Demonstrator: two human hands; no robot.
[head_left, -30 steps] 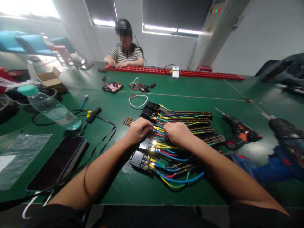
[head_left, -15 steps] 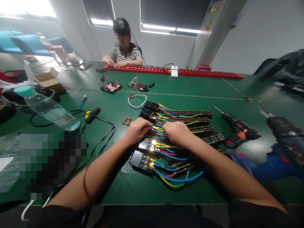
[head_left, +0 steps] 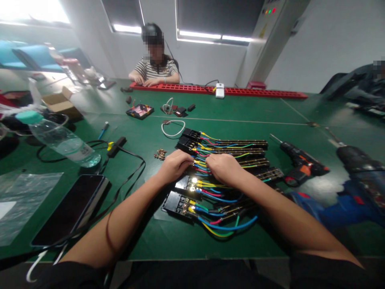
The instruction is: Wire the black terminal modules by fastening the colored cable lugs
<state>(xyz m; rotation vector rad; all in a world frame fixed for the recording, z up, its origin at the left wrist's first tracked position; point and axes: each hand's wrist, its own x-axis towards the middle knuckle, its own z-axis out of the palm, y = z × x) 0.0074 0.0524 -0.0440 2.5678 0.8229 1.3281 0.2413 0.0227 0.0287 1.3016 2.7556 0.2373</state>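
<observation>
Several black terminal blocks [head_left: 177, 202] with coloured wires lie in a column on the green table, their wires running right to long strips with brass-coloured bars [head_left: 249, 151]. Over the middle block, my left hand [head_left: 175, 166] is closed, fingertips pinched at the wire ends; what they pinch is too small to make out. Just to the right, my right hand [head_left: 223, 168] is curled closed above the wires [head_left: 200, 166] of the same block. Its fingertips are hidden, so its hold cannot be made out. A small heap of brass screws [head_left: 160, 154] lies beside my left hand.
A black-and-orange drill [head_left: 303, 162] and a blue drill [head_left: 339, 200] lie on the right. At left are a phone [head_left: 70, 210], a plastic bottle [head_left: 64, 140] and black cables [head_left: 136, 168]. Across the table, a person [head_left: 155, 66] sits behind a red slotted rail [head_left: 192, 87].
Both hands stay at the same block with nearly the same grip. The view has shifted very slightly; nothing else has visibly moved.
</observation>
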